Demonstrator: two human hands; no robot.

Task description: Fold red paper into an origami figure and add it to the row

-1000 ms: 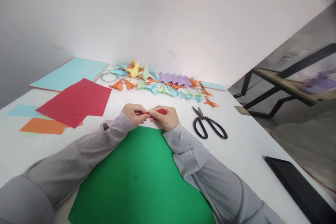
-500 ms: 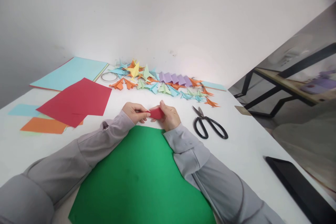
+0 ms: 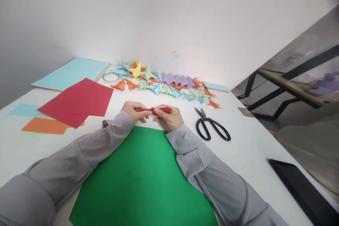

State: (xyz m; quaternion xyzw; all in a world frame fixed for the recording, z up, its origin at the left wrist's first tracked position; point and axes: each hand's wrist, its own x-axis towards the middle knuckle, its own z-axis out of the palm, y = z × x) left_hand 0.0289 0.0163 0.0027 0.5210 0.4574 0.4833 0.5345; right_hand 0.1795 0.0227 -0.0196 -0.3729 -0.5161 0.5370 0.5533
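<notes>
Between my hands is a small folded piece of red paper (image 3: 166,109), narrow and pointed toward the right. My left hand (image 3: 135,111) pinches its left end, fingers closed. Thumb and fingers of my right hand (image 3: 171,118) close on its middle, close to the left fingertips. Parts of the paper are hidden behind the fingers. Below both hands a large green sheet (image 3: 143,176) lies on the white table, between my forearms. Black-handled scissors (image 3: 209,123) rest to the right of my right hand, blades slightly apart and pointing away.
Many-coloured folded paper shapes (image 3: 159,81) lie along the wall, with a roll of tape (image 3: 110,77) beside them. At left are a red sheet (image 3: 82,99), an orange piece (image 3: 43,126) and a blue stack (image 3: 74,72). A black tablet-like object (image 3: 296,183) sits by the right edge.
My right hand has shifted its grip, its thumb coming down beside the left fingertips. The red paper now shows as a narrow strip whose point sticks out over the right hand.
</notes>
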